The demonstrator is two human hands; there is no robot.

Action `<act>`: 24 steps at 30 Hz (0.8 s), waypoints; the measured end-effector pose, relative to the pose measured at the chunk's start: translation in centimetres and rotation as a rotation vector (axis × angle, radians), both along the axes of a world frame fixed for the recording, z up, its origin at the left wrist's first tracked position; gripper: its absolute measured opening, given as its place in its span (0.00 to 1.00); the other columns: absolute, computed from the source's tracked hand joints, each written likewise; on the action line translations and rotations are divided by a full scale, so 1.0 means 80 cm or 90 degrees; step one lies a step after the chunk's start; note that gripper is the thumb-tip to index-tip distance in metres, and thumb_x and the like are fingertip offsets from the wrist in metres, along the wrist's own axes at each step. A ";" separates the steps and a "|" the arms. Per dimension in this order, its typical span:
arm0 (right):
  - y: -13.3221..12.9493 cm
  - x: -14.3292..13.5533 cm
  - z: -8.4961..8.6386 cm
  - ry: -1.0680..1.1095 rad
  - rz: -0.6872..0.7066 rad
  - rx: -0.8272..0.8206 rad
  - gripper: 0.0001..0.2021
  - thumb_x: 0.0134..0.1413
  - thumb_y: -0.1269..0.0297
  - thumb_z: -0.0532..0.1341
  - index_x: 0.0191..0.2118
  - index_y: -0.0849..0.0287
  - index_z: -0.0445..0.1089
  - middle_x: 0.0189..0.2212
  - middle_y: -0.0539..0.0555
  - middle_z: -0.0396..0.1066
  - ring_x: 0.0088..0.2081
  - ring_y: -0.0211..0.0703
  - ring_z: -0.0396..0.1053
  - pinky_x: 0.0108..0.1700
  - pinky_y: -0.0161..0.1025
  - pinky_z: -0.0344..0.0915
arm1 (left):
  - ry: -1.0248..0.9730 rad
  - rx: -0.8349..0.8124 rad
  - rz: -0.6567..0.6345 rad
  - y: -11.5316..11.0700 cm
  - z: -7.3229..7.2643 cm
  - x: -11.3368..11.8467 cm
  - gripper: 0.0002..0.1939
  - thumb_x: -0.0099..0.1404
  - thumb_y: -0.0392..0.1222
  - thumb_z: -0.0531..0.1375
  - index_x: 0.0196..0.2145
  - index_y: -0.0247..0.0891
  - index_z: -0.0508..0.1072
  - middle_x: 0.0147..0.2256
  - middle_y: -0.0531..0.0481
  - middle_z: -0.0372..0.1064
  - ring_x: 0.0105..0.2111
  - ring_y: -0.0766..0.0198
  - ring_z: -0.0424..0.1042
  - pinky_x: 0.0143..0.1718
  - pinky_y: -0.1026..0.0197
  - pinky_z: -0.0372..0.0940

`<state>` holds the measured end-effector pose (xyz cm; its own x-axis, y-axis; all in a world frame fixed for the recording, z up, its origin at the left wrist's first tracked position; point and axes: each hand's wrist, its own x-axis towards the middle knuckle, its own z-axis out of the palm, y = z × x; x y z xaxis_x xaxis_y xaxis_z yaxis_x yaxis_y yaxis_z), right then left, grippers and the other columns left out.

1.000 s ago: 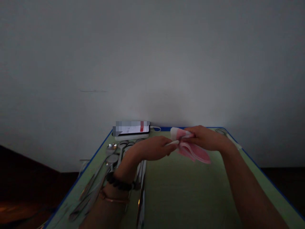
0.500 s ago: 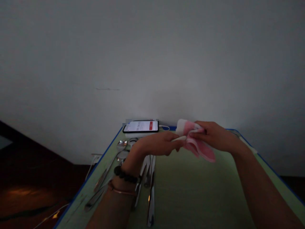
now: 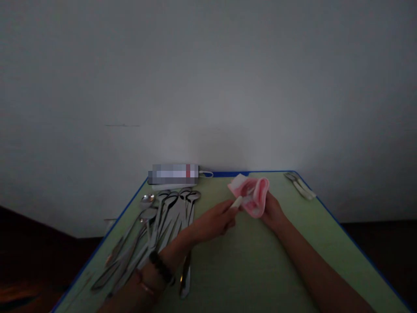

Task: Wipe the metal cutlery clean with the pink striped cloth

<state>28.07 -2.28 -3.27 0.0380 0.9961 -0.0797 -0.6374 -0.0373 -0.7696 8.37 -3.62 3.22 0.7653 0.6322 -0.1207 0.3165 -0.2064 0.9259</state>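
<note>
My left hand (image 3: 216, 221), with a dark bead bracelet at the wrist, grips a white handle (image 3: 237, 202) between thumb and fingers. The handle's far end reaches the pink and white cloth (image 3: 257, 198), so I cannot tell what kind of utensil it is. My right hand (image 3: 273, 212) is closed on the cloth from the right, its fingers mostly hidden behind the folds. Both hands are raised over the middle of the green table (image 3: 247, 265).
Several metal spoons and other cutlery (image 3: 163, 221) lie on the left side, partly under my left forearm. A phone (image 3: 174, 174) with a white cable stands at the back left. White-handled forks (image 3: 300, 186) lie at the far right corner. A grey wall (image 3: 215, 87) rises behind.
The view has shifted, bringing the forks at the right corner into sight. My right hand has turned from above the cloth to its right side and beneath, and the cloth now hangs folded open.
</note>
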 end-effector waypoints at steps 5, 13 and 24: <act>0.006 -0.007 0.006 0.193 0.036 0.014 0.11 0.54 0.60 0.54 0.38 0.59 0.69 0.34 0.51 0.74 0.37 0.40 0.71 0.43 0.39 0.65 | -0.170 -0.174 0.149 -0.019 -0.045 -0.007 0.18 0.66 0.51 0.44 0.47 0.38 0.59 0.24 0.59 0.52 0.15 0.75 0.49 0.14 0.71 0.45; 0.000 -0.022 0.017 0.275 0.107 0.011 0.15 0.57 0.57 0.50 0.42 0.59 0.67 0.35 0.52 0.74 0.38 0.43 0.70 0.44 0.43 0.63 | -0.201 -0.192 0.156 -0.024 -0.052 -0.008 0.10 0.63 0.39 0.48 0.42 0.37 0.62 0.23 0.57 0.56 0.19 0.73 0.55 0.18 0.71 0.49; -0.012 -0.049 0.017 0.217 0.173 -0.124 0.10 0.42 0.62 0.56 0.20 0.62 0.68 0.15 0.50 0.66 0.20 0.38 0.63 0.29 0.36 0.63 | 0.014 -0.083 0.118 -0.026 -0.047 -0.008 0.21 0.65 0.55 0.44 0.29 0.35 0.63 0.16 0.59 0.54 0.15 0.72 0.54 0.16 0.69 0.50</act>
<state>24.17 -3.23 -1.87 -0.2823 0.9318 -0.2281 -0.7999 -0.3599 -0.4803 7.73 -5.68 -0.56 0.6333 0.7400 -0.2265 0.3586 -0.0213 0.9332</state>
